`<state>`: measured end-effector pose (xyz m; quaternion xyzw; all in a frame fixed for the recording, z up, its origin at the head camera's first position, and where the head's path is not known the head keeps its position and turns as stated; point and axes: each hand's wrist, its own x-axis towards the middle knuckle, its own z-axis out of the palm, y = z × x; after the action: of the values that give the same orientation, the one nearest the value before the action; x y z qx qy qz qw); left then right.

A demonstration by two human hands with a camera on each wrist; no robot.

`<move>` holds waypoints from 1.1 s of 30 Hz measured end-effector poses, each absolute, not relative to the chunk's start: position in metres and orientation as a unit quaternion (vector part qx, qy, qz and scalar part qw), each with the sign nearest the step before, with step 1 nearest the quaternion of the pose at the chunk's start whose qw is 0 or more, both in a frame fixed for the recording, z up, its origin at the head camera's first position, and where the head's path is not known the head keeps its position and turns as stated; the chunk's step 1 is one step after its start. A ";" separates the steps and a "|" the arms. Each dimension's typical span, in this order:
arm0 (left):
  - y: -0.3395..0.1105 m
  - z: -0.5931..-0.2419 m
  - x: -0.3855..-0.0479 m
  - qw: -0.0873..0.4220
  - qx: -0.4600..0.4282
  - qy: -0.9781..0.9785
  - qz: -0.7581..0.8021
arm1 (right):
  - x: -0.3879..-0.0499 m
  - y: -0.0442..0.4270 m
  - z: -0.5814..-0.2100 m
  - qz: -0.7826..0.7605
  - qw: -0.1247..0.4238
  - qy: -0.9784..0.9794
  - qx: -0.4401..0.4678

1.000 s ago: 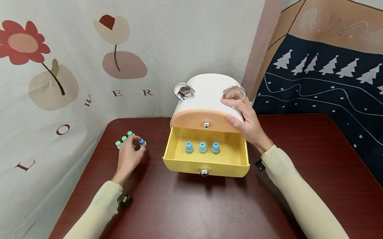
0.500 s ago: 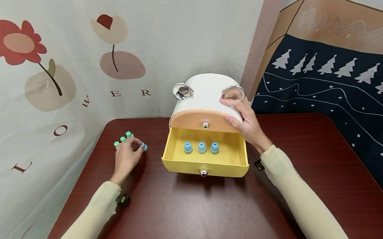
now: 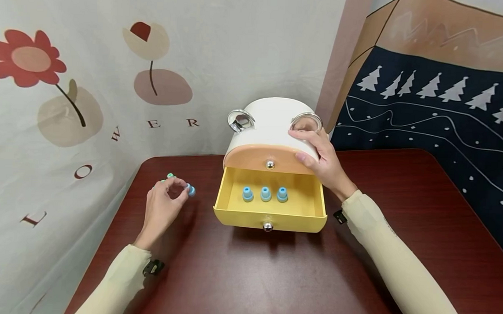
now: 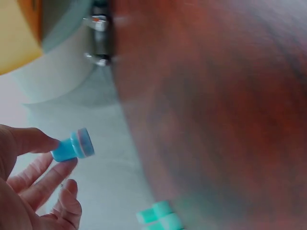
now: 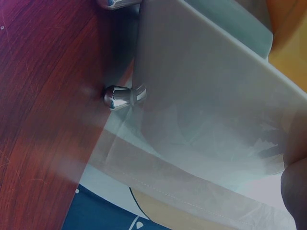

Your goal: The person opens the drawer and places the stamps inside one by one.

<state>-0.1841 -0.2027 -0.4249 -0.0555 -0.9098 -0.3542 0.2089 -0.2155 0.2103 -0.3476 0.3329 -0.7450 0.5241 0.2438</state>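
My left hand (image 3: 162, 207) pinches a small blue stamp-like piece (image 4: 73, 145) between thumb and fingers, left of the drawer cabinet. In the left wrist view its wider ringed end points away from the fingertips. Green pieces (image 4: 160, 216) of like shape stand just beyond this hand, partly hidden by it in the head view. My right hand (image 3: 328, 166) grips the upper right side of the white drawer cabinet (image 3: 273, 118), thumb on its front edge. The cabinet's yellow drawer (image 3: 270, 220) is pulled out, with three blue pieces (image 3: 266, 194) upright in a row inside.
An orange upper drawer (image 3: 251, 156) with a silver knob is closed. Two silver ear-like rings (image 3: 241, 121) stick up from the cabinet top. Printed cloth (image 3: 222, 49) hangs behind the dark red table (image 3: 272, 278).
The left hand has lifted the blue piece from beside the green ones and shifted slightly, covering more of the green row. The right hand stays on the cabinet.
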 end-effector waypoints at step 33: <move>-0.095 -0.345 -0.142 0.214 -0.253 -0.838 -0.434 | -0.246 0.222 -0.380 0.518 0.254 -0.744 0.338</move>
<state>-0.1418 -0.0951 -0.3452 -0.2528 -0.8381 -0.4338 0.2135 -0.2463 0.2222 -0.3801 0.3379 -0.7437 0.5179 0.2539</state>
